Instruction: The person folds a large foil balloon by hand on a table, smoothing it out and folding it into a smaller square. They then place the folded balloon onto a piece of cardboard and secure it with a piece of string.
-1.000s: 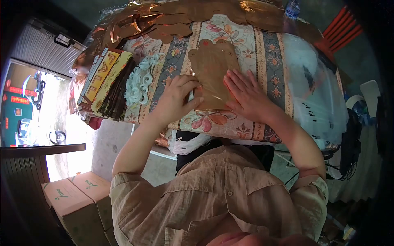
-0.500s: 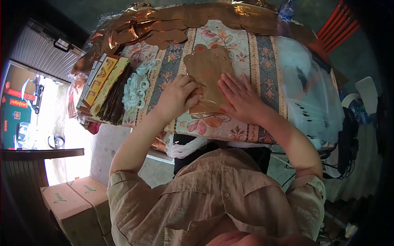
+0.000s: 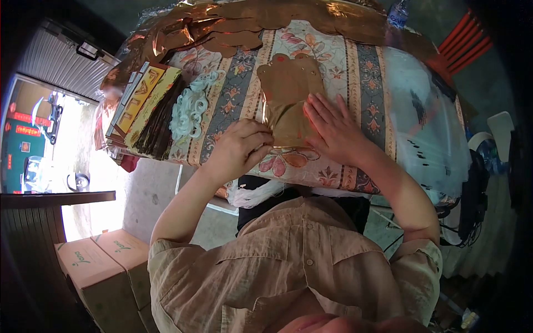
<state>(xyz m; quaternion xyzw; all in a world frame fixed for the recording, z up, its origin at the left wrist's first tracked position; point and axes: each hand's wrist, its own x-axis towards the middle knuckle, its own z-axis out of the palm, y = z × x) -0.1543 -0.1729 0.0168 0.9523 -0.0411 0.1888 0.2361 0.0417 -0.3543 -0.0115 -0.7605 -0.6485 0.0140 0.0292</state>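
A gold-brown foil sheet (image 3: 294,83) with a scalloped top edge and small holes lies flat in front of me. My left hand (image 3: 241,145) is at its lower left edge, fingers curled and closed on the border; the fingertips are partly hidden. Flat along the right side rests my right hand (image 3: 337,130), fingers stretched out and partly covering the sheet. The foil shows creases and shine near its lower left part. To the left of my left hand sits a heap of pale curled rings (image 3: 191,108).
A patterned cloth (image 3: 358,72) covers the table. A stack of printed yellow and brown pieces (image 3: 147,108) stands at left. More copper foil sheets (image 3: 311,19) line the far edge, near a plastic bottle (image 3: 398,14). Clear plastic bags (image 3: 425,127) lie right; cardboard boxes (image 3: 91,261) stand on the floor.
My left hand has slid down along the left edge of the sheet, and creases now show there. The right hand stays flat on the right side. The view has shifted slightly.
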